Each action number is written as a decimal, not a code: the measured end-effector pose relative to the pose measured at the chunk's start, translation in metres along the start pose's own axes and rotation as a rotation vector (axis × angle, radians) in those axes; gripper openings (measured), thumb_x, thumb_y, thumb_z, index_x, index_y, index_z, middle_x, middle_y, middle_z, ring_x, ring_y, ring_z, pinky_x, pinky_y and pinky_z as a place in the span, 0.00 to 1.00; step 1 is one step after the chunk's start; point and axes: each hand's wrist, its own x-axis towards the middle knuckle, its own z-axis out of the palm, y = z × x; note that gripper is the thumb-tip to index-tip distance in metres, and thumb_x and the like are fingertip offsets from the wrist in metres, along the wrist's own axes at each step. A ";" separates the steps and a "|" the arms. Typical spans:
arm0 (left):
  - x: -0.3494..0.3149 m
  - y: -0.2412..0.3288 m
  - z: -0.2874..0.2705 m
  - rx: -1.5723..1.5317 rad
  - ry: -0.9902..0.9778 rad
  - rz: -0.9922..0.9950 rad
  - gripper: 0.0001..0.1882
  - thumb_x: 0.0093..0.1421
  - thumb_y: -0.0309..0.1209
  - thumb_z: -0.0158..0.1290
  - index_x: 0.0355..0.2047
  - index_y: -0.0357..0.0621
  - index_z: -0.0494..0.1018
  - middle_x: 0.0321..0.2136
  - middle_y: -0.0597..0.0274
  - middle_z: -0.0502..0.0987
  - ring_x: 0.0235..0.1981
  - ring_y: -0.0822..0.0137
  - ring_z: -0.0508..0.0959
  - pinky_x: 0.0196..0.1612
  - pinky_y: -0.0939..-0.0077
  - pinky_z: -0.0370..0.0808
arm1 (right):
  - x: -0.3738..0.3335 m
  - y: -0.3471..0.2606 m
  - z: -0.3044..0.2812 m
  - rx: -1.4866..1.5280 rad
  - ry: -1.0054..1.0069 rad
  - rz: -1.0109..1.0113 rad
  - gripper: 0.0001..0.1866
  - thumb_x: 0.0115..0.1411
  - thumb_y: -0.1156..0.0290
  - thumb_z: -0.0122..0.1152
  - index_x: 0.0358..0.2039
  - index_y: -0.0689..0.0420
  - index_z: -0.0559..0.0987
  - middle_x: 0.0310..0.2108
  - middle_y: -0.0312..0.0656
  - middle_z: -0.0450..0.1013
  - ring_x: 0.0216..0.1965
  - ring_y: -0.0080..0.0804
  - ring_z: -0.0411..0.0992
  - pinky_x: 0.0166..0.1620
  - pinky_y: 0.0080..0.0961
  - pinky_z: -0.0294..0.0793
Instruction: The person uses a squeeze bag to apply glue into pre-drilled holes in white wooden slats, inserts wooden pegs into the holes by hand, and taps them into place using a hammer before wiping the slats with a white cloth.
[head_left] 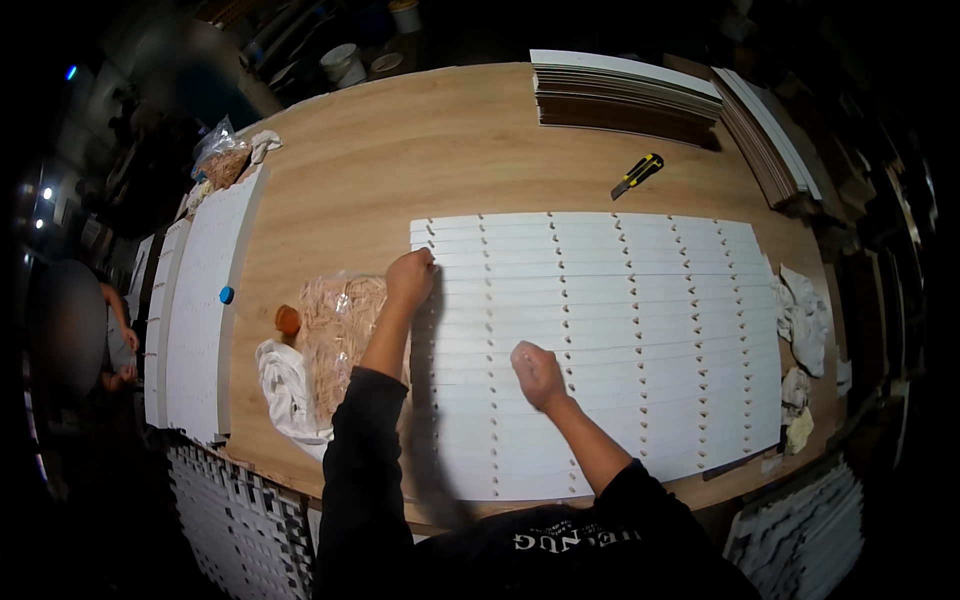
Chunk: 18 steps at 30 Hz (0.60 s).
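A row of white board strips (600,300) lies side by side on the wooden table, with short wooden dowels (565,309) standing out of them in several columns. Over the leftmost column, near its far end, my left hand (408,280) is closed, fingertips pinched at a strip; what they hold is too small to make out. My right hand (538,376) is curled into a loose fist above the middle of the strips, and its contents are hidden. Left of the strips, partly behind my left forearm, sits a transparent plastic bag (335,315) full of wooden dowels.
A yellow and black utility knife (637,176) lies beyond the strips. Stacked boards (625,95) stand at the far right, white panels (205,310) at the left. An orange cap (287,320), a blue cap (227,295) and white cloths (285,385) lie about. Another person (118,330) is at far left.
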 end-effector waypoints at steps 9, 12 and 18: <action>-0.075 0.031 -0.039 -0.096 0.244 0.075 0.14 0.52 0.34 0.56 0.39 0.44 0.75 0.37 0.47 0.76 0.39 0.46 0.75 0.41 0.57 0.72 | 0.006 0.022 0.013 -0.068 0.057 -0.111 0.15 0.61 0.63 0.45 0.25 0.62 0.70 0.23 0.55 0.68 0.26 0.53 0.67 0.31 0.38 0.66; -0.188 0.047 -0.053 -0.336 0.571 -0.086 0.14 0.54 0.30 0.55 0.42 0.42 0.74 0.37 0.50 0.76 0.43 0.50 0.74 0.47 0.57 0.68 | 0.014 0.037 0.016 -0.035 0.123 -0.218 0.14 0.61 0.66 0.45 0.20 0.58 0.67 0.17 0.39 0.62 0.20 0.30 0.58 0.25 0.25 0.59; -0.418 -0.012 -0.026 -0.187 0.774 -0.893 0.15 0.52 0.27 0.56 0.40 0.40 0.71 0.42 0.49 0.69 0.45 0.49 0.69 0.51 0.57 0.65 | 0.007 -0.014 0.035 0.585 -0.347 0.570 0.16 0.63 0.57 0.41 0.19 0.46 0.63 0.10 0.24 0.50 0.10 0.14 0.47 0.12 0.15 0.45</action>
